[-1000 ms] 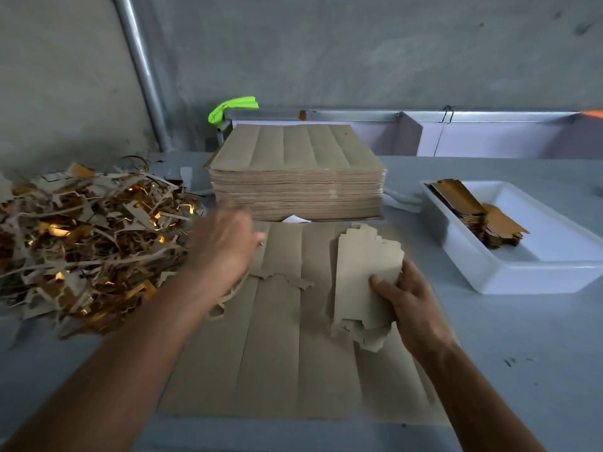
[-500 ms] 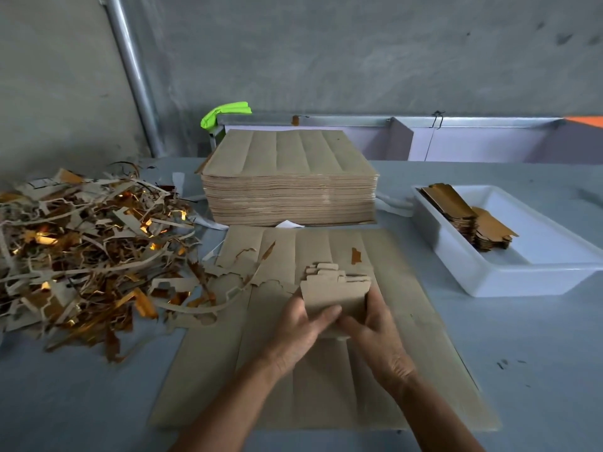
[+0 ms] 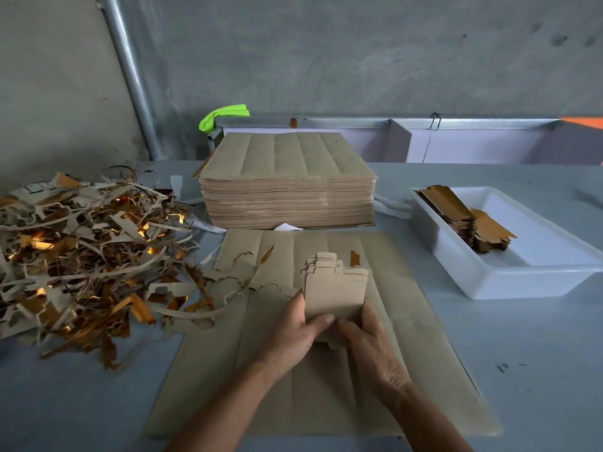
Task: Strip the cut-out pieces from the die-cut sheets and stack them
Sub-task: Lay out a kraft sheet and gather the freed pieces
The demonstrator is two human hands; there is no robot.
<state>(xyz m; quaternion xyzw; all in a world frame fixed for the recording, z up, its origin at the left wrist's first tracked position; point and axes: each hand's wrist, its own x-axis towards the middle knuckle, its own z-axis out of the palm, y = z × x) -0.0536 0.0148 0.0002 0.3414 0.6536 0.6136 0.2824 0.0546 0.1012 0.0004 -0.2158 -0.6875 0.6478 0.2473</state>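
**A:** What is shown of the work so far?

**B:** A small bundle of cut-out pieces is held upright over a flat die-cut sheet in the middle of a grey table. The bundle is gripped from both sides: the fingers and thumb of the left hand are curled round its lower left edge, and those of the right hand round its lower right. Its tabbed top edges are fanned slightly, so squaring-up appears to be in hand.

**A:** How much can be judged as done?

**B:** A fair amount. A large heap of stripped waste, grey-brown with gold foil glinting, is piled at the left, with one loose strip trailing onto the sheet. Finished pieces, gold side up, are stacked in a white tray at the right.

**A:** And what is left?

**B:** Much more, it seems. A thick stack of unstripped sheets is set behind the working sheet, just touching its far edge. The held bundle is not yet placed in the tray. Whether the working sheet underneath holds further pieces cannot be told.
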